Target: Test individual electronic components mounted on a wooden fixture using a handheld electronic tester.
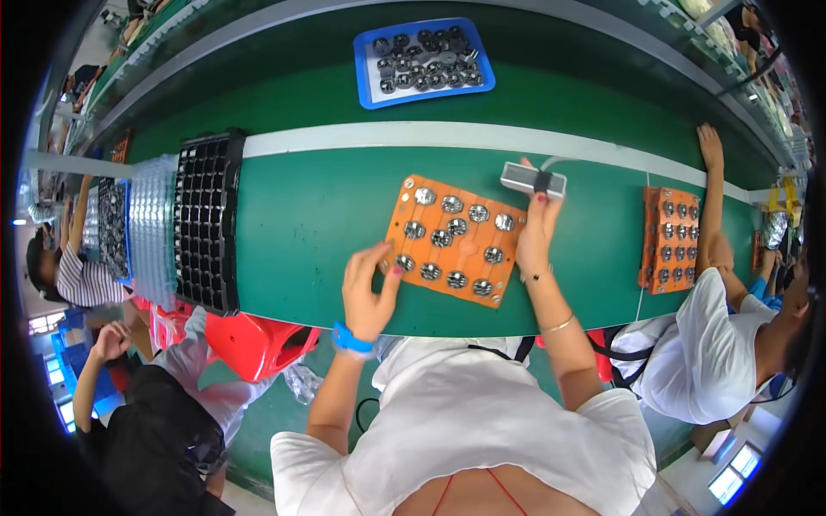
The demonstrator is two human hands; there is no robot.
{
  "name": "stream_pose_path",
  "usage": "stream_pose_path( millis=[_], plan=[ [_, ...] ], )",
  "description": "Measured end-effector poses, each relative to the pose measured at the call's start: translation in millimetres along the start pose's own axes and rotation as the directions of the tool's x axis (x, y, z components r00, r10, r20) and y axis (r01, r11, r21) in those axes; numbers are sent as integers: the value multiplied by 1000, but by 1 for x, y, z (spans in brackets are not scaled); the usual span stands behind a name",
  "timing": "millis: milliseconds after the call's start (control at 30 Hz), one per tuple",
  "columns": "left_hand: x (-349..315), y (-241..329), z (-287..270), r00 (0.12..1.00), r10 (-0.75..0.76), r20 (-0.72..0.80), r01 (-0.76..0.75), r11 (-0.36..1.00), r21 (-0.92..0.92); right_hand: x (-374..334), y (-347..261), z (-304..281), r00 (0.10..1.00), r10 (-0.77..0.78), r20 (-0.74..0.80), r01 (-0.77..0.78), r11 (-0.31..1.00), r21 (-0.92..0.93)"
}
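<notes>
Left hand (368,297): fingers loosely spread at left edge of rectangular orange plate (467,249) holding round shiny silver parts (458,226). Plate lies between both hands' fingers. Right hand (537,232): fingers pinching silver-grey rectangular block (519,179).

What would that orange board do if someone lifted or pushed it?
The orange board would likely stay stiff, since its edges and corners look crisp. Pushed, it would probably slide rather than roll, being broad and flat. Tilted, it might drop its shiny round parts, which look uncovered.

Skewed orange board (467,248), silver-studded
</notes>
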State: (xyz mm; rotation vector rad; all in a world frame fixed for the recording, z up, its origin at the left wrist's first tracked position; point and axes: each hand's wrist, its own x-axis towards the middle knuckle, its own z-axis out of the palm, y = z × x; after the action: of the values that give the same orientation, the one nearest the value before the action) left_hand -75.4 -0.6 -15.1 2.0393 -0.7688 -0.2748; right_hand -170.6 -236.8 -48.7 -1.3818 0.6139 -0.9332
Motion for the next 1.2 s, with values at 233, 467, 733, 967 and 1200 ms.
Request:
stream_pose_path(
  millis=[233,467,733,967,1200],
  plan=[
    [-42,19,-9,981,-189,-36,189,982,-4,24,5,15,900,-10,435,-43,993,111],
    [26,29,24,953,301,44,-301,913,276,9,9,-1,937,47,346,-72,996,59],
    [40,41,40,884,413,218,-452,873,182,-28,-11,-20,969,62,240,-100,984,148],
    [51,8,-8,969,247,26,-241,910,338,-26,-26,-4,905,48,422,-88,993,76],
    [58,4,-17,940,293,173,-336,880,335,-18,-40,23,801,43,597,178,935,-306]
  ],
)
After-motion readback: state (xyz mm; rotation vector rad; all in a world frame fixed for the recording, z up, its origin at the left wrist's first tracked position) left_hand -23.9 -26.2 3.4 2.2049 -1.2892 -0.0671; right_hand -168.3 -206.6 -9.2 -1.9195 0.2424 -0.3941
